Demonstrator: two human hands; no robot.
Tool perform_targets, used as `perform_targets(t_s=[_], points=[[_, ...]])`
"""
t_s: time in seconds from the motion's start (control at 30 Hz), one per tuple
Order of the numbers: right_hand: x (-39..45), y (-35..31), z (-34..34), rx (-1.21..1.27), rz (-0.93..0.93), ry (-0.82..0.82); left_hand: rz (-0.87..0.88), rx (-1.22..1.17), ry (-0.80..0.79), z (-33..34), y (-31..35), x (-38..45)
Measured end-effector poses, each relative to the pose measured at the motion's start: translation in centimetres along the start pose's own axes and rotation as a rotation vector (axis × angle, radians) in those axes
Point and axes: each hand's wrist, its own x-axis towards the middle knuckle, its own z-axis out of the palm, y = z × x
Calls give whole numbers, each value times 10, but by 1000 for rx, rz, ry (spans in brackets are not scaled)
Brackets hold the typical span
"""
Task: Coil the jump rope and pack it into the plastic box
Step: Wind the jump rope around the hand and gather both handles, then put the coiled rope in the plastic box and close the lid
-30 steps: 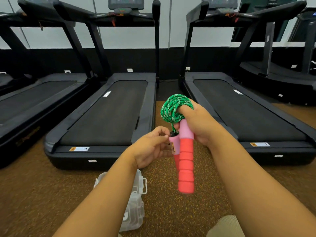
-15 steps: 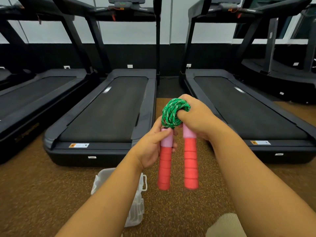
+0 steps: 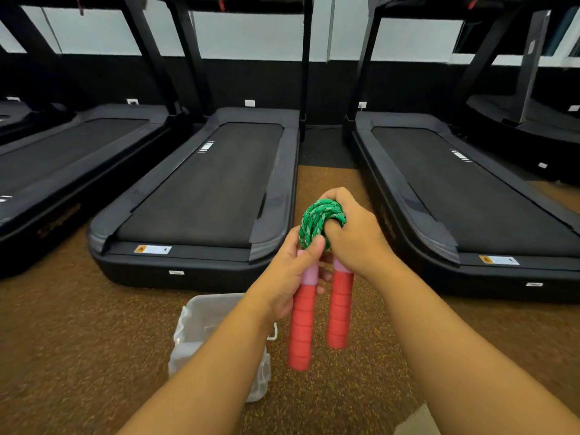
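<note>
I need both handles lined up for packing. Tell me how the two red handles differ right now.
The left handle hangs lower than the right handle. The left hand grips the left one; the right hand holds the right one with the green rope coil. Both point down, side by side.

Both hands raised mid-view: right hand [image 3: 354, 237] around the rope coil [image 3: 320, 221], left hand [image 3: 292, 277] just beside it on one handle [image 3: 302, 324]; second handle [image 3: 339, 309] hangs alongside to the right. Plastic box [image 3: 201, 324] on the floor [image 3: 78, 340] below the left forearm. Treadmills [image 3: 201, 196] side by side behind.
</note>
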Motion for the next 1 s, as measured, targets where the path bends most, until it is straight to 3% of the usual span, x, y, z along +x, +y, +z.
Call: perform_targets(t_s=[0.3, 0.43, 0.7, 0.87, 1.0], points=[[5, 31, 50, 98, 104, -33, -12, -153, 75, -24, -27, 5], [6, 43, 68, 186, 192, -44, -46, -101, 155, -37, -43, 11], [3, 73, 99, 727, 443, -144, -38, -56, 295, -58, -84, 26], [2, 92, 113, 746, 511, -214, -83, 279, 489, -65, -103, 37], [4, 102, 120, 794, 489, -222, -79, 327, 432, -74, -110, 45]])
